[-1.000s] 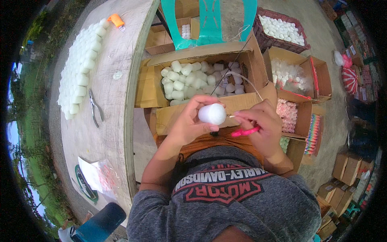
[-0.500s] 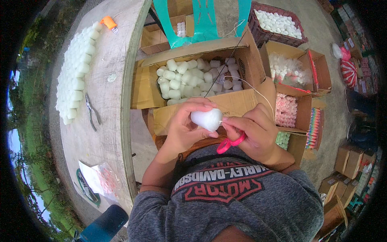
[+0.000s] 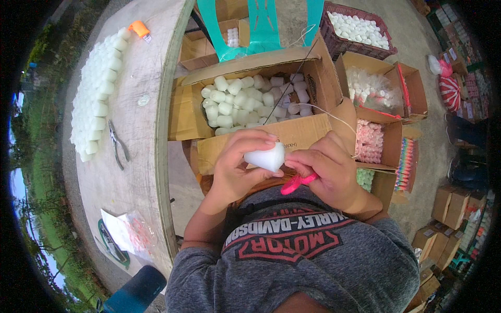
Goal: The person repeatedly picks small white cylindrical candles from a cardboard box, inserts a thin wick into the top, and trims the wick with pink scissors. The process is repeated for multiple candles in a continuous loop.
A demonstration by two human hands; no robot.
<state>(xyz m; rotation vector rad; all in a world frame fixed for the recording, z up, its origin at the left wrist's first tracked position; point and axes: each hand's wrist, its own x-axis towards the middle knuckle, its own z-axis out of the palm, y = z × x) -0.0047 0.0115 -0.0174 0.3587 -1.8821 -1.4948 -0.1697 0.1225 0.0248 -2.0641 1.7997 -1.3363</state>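
Observation:
A smooth white candle [image 3: 267, 157], rounded at one end, lies sideways in my left hand [image 3: 236, 159], gripped between thumb and fingers. Beside its rounded end is my right hand [image 3: 327, 169], its fingers curled around pink-handled scissors [image 3: 298, 183] whose blades are hidden. The right fingertips are pinched close to the candle's end; I cannot tell whether they touch it. Just beyond both hands stands an open cardboard box [image 3: 250, 136] filled with similar white candles [image 3: 241, 99].
On the table [image 3: 138, 172] at left are rows of white candles [image 3: 99, 88], an orange tool [image 3: 139, 28] and pliers [image 3: 118, 144]. A teal chair [image 3: 263, 26] stands behind the box. At right are a crate [image 3: 335, 39] and cartons of pink pieces [image 3: 369, 138]. A white cord [image 3: 334, 117] hangs nearby.
The left hand has turned the candle slightly, tipping its rounded end toward me. The right fingertips have shifted a little, and the scissors' pink loops have turned in the hand.

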